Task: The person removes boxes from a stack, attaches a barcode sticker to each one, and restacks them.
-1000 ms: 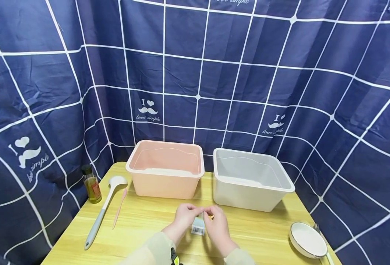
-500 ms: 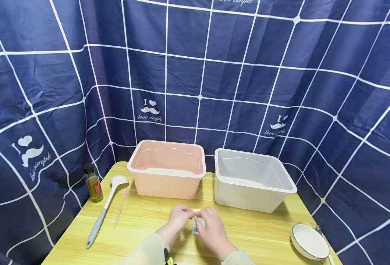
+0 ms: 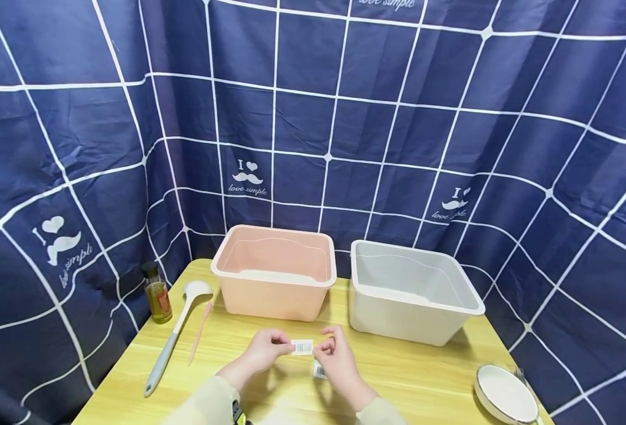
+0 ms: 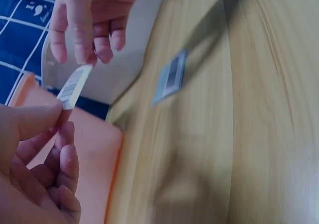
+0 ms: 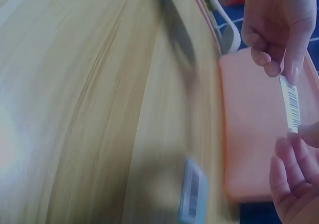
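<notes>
A small white barcode label is stretched between both hands above the wooden table, in front of the pink bin. Its left end is pinched between thumb and finger of my left hand. My right hand pinches the opposite end with thumb and index finger, as the right wrist view shows of the label. Below lies a small flat light-blue piece bearing another barcode; in the head view the right hand partly covers it.
A pink bin and a grey bin stand at the back. On the left are an oil bottle, a ladle and a thin pink stick. A white bowl sits at right, beside a fork.
The hands were close together over the light-blue piece; the left hand has moved left, and the barcode label now shows between them. The head view has shifted slightly.
</notes>
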`<state>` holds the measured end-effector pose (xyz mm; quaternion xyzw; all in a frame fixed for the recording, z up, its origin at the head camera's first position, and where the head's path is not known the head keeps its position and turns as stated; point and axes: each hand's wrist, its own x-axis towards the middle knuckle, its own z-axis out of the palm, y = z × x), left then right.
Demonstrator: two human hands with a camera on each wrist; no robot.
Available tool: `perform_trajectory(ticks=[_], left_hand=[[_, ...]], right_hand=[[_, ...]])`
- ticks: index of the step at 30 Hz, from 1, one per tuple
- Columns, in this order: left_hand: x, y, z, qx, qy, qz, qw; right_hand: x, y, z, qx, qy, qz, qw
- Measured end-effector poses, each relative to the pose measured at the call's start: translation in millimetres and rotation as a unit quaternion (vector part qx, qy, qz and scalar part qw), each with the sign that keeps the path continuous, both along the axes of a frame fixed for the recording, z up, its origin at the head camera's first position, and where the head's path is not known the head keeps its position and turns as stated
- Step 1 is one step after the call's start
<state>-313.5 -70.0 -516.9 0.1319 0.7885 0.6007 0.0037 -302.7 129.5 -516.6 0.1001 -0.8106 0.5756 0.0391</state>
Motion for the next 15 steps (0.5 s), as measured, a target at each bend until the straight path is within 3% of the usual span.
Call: perform_trajectory(ticks=[10,15], left_hand=[[-2.9,-23.6,-4.8,-0.001,-0.001,-0.014,0.9999],[-2.0,-31.5,-7.4,-0.01,0.011,0.017,0.9997]], right_hand=[[-9.0,-23.0,-3.1,-0.05,-0.023,0.024,0.998],[-10.7,-39.7,-4.9,-0.036,0.003,0.005,0.999]])
